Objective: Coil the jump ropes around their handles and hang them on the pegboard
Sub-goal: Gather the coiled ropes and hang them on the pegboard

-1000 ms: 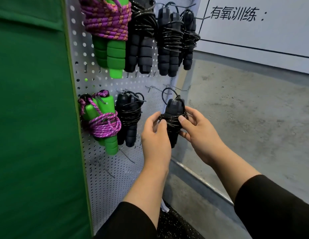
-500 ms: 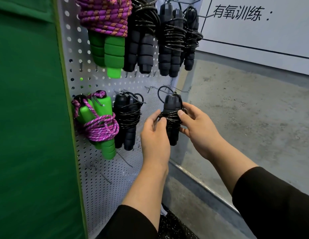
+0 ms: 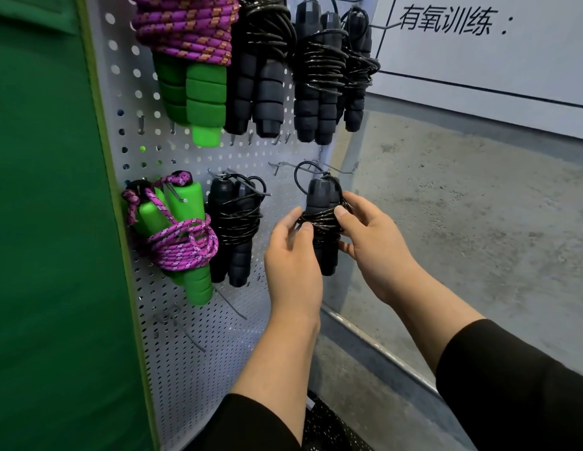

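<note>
— Two hands, and we have one bundle between them: our left hand (image 3: 291, 255) and our right hand (image 3: 370, 242) both grip the black jump rope (image 3: 322, 222), just right of the frame's centre.

— Where do our fingers sit on it?

— Our left thumb presses the coiled cord from the left, and our right thumb and fingers close round the same coil from the right. The two handles stand upright, side by side, with their lower ends showing below our hands.

— And the board?

— We hold the bundle against the right edge of the white pegboard (image 3: 192, 336). A loop of cord rises from the handle tops toward a metal hook (image 3: 285, 166) just above; we cannot tell whether the loop is over the hook.

— What hangs around it?

— To the left, in the same row, a second black rope (image 3: 236, 229) and a green-handled rope with purple cord (image 3: 178, 236) hang on hooks. Across the top of the frame we see another green and purple one (image 3: 192, 60) and three more black ropes (image 3: 319, 79). A green panel (image 3: 49, 239) fills the left side, grey floor (image 3: 479, 206) the right, and a white wall with black writing (image 3: 446, 22) the upper right.
</note>
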Action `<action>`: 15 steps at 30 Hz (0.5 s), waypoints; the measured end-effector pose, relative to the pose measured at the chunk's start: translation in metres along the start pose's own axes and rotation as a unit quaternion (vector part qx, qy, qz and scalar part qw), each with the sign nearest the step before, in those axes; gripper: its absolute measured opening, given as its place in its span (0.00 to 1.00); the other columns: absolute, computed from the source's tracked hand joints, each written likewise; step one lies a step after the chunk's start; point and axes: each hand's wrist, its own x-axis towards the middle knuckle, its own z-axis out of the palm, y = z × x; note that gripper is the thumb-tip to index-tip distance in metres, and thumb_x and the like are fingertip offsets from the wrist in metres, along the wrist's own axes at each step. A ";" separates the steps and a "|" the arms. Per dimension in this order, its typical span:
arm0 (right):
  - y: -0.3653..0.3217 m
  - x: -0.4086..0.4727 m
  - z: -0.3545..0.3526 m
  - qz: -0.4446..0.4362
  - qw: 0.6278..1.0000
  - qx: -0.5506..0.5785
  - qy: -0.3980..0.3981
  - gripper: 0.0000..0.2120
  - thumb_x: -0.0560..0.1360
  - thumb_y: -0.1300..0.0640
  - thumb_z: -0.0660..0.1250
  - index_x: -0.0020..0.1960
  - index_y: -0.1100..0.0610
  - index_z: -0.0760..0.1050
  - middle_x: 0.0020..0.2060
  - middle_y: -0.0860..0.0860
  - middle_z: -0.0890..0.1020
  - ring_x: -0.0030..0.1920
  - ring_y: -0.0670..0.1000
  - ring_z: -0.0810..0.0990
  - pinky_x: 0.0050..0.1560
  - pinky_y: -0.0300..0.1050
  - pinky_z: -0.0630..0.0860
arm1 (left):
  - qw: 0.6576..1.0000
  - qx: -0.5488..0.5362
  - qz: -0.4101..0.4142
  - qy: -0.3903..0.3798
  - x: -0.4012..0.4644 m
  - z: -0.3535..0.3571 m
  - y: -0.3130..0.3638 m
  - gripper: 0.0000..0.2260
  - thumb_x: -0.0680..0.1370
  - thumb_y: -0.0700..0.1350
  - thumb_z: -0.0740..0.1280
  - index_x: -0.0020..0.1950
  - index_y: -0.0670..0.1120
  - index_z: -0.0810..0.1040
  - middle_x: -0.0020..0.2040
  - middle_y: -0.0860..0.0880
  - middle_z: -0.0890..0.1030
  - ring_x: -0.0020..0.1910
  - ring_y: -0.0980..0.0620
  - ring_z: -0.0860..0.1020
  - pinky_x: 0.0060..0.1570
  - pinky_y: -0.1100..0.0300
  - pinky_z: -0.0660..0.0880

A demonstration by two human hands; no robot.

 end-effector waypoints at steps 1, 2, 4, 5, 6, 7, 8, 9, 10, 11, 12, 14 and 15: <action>0.000 0.000 0.000 0.001 1.000 0.000 0.002 0.21 0.83 0.51 0.63 0.76 0.51 0.69 0.67 0.46 0.79 0.64 0.46 0.79 0.66 0.55 0.77 | 1.000 0.000 0.000 0.000 0.000 0.000 0.000 0.11 0.83 0.42 0.64 0.60 0.56 0.80 0.54 0.54 0.85 0.54 0.57 0.83 0.60 0.51 0.80; -0.001 0.000 0.001 0.003 1.000 0.001 0.003 0.22 0.83 0.51 0.63 0.76 0.50 0.69 0.67 0.46 0.79 0.64 0.46 0.79 0.66 0.55 0.77 | 1.000 -0.001 0.000 0.000 0.000 0.001 0.000 0.11 0.83 0.42 0.64 0.61 0.56 0.80 0.54 0.54 0.85 0.54 0.57 0.83 0.60 0.51 0.80; -0.002 0.001 0.001 0.007 1.000 0.001 0.009 0.22 0.83 0.51 0.63 0.76 0.50 0.68 0.67 0.46 0.79 0.64 0.46 0.79 0.66 0.56 0.77 | 1.000 -0.001 0.001 -0.002 0.001 0.002 0.001 0.12 0.83 0.42 0.64 0.62 0.55 0.80 0.55 0.54 0.84 0.54 0.59 0.83 0.61 0.52 0.80; -0.004 0.002 0.002 0.007 1.000 0.001 0.012 0.22 0.83 0.51 0.63 0.76 0.50 0.68 0.67 0.46 0.79 0.64 0.46 0.79 0.66 0.56 0.77 | 1.000 -0.002 0.001 -0.005 0.001 0.002 0.001 0.12 0.83 0.42 0.64 0.62 0.55 0.80 0.55 0.54 0.84 0.54 0.59 0.83 0.61 0.52 0.80; -0.005 0.003 0.002 0.007 1.000 0.000 0.013 0.21 0.84 0.51 0.63 0.76 0.50 0.68 0.67 0.46 0.79 0.64 0.46 0.79 0.66 0.56 0.77 | 1.000 -0.003 0.000 -0.008 0.001 0.003 0.002 0.12 0.83 0.42 0.64 0.63 0.55 0.80 0.56 0.53 0.84 0.55 0.58 0.83 0.61 0.52 0.80; -0.006 0.004 0.002 0.008 1.000 -0.001 0.014 0.21 0.84 0.51 0.62 0.76 0.50 0.68 0.67 0.46 0.79 0.64 0.46 0.79 0.66 0.56 0.77 | 1.000 -0.007 0.001 -0.011 0.002 0.003 0.002 0.12 0.83 0.42 0.64 0.64 0.54 0.79 0.56 0.53 0.84 0.55 0.58 0.83 0.61 0.52 0.79; -0.006 0.006 0.003 0.009 1.000 -0.003 0.014 0.21 0.84 0.51 0.62 0.76 0.50 0.68 0.67 0.46 0.78 0.64 0.46 0.79 0.66 0.56 0.77 | 1.000 -0.011 0.000 -0.013 0.003 0.003 0.003 0.13 0.83 0.42 0.64 0.65 0.54 0.79 0.57 0.53 0.84 0.56 0.58 0.83 0.62 0.53 0.79; -0.007 0.007 0.004 0.009 1.000 -0.007 0.013 0.21 0.84 0.51 0.62 0.76 0.50 0.68 0.67 0.46 0.78 0.65 0.47 0.79 0.67 0.56 0.76 | 1.000 -0.013 0.000 -0.013 0.004 0.002 0.002 0.13 0.83 0.41 0.64 0.66 0.53 0.79 0.58 0.53 0.84 0.56 0.59 0.82 0.62 0.53 0.79; -0.007 0.008 0.005 0.008 1.000 -0.010 0.010 0.21 0.84 0.51 0.62 0.76 0.50 0.68 0.67 0.46 0.78 0.65 0.47 0.78 0.67 0.56 0.76 | 1.000 -0.016 -0.001 -0.014 0.005 0.002 0.002 0.13 0.83 0.41 0.64 0.66 0.53 0.78 0.58 0.53 0.84 0.56 0.59 0.82 0.62 0.54 0.79; -0.006 0.009 0.006 0.007 1.000 -0.012 0.006 0.22 0.84 0.51 0.62 0.76 0.50 0.68 0.68 0.46 0.78 0.65 0.47 0.78 0.67 0.56 0.76 | 1.000 -0.017 -0.004 -0.015 0.007 0.002 0.001 0.13 0.83 0.41 0.64 0.65 0.54 0.78 0.59 0.53 0.84 0.57 0.59 0.82 0.63 0.54 0.79; -0.005 0.011 0.007 0.009 1.000 -0.012 0.000 0.22 0.84 0.52 0.62 0.77 0.50 0.68 0.67 0.45 0.78 0.65 0.47 0.78 0.67 0.56 0.76 | 1.000 -0.017 -0.007 -0.017 0.008 0.002 -0.001 0.13 0.83 0.41 0.64 0.66 0.54 0.77 0.59 0.53 0.84 0.57 0.59 0.82 0.63 0.54 0.78; -0.002 0.012 0.011 0.018 1.000 -0.009 -0.013 0.22 0.84 0.53 0.62 0.77 0.51 0.67 0.66 0.43 0.78 0.64 0.45 0.78 0.66 0.53 0.76 | 1.000 -0.009 -0.014 -0.019 0.011 0.000 -0.005 0.15 0.83 0.42 0.64 0.69 0.52 0.75 0.60 0.53 0.83 0.58 0.59 0.82 0.62 0.56 0.78; -0.001 0.013 0.013 0.024 0.999 -0.011 -0.020 0.22 0.84 0.54 0.62 0.78 0.51 0.66 0.66 0.43 0.77 0.64 0.44 0.78 0.66 0.53 0.76 | 1.000 0.000 -0.019 -0.020 0.013 -0.001 -0.007 0.16 0.83 0.42 0.64 0.71 0.52 0.74 0.61 0.53 0.83 0.57 0.59 0.82 0.61 0.58 0.78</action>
